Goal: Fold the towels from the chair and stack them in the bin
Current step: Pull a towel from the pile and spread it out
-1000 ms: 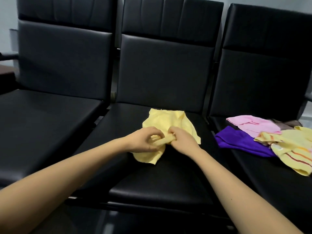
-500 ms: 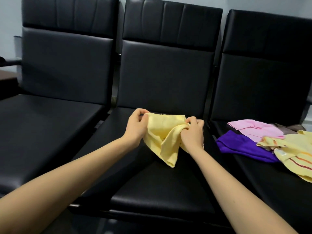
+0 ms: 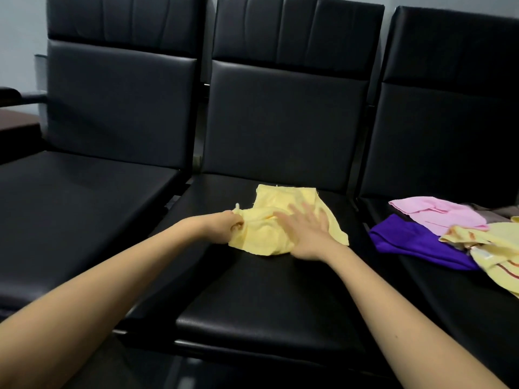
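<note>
left hand (image 3: 224, 227) fingers clamped on yellow towel (image 3: 261, 238) corner, anchoring it | right hand (image 3: 306, 234) fingers spread flat, likely smoothing it on chair seat (image 3: 266, 290)

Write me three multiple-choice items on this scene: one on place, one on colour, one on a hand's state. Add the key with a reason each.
1. The plain yellow towel lies on which seat? A. left B. middle C. right
2. On the right seat, the towel nearest the middle is: A. purple B. green C. white
3. The right hand is: A. flat, fingers spread B. a fist C. pinching a corner

Key:
1 B, it rests on the middle seat.
2 A, the purple towel forms the pile's left edge.
3 A, its straight fingers press the towel while the left hand grips the edge.
</note>
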Demonstrator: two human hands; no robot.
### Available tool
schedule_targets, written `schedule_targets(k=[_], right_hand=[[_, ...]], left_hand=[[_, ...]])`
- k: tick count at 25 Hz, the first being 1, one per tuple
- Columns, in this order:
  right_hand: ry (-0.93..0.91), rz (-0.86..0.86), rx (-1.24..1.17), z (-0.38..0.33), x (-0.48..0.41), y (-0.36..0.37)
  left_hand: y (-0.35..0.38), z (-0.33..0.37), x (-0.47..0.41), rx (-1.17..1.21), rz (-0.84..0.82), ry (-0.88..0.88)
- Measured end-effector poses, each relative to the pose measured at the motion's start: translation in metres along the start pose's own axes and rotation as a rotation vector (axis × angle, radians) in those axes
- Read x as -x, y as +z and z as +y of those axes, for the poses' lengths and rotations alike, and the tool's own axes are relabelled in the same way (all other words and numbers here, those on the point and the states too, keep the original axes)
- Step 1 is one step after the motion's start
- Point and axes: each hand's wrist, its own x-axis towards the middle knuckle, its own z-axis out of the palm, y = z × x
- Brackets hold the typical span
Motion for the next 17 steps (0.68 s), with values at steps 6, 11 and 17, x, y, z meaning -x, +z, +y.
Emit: schedule_targets(k=[6,11,17], right_hand=[[0.095,0.305,0.107,0.005,0.006,-0.003],[0.305,0.527,0.225,0.000,0.008,-0.021],[0.306,0.740,-0.718,0.003,0.010,-0.044]], left_hand=[[0.002,-0.004,0.000,-0.139,0.494,0.039],[-0.009,-0.013,-0.005,0.696,0.978,0.061],[-0.023,0.003,0.004,0.978,0.697,0.225]])
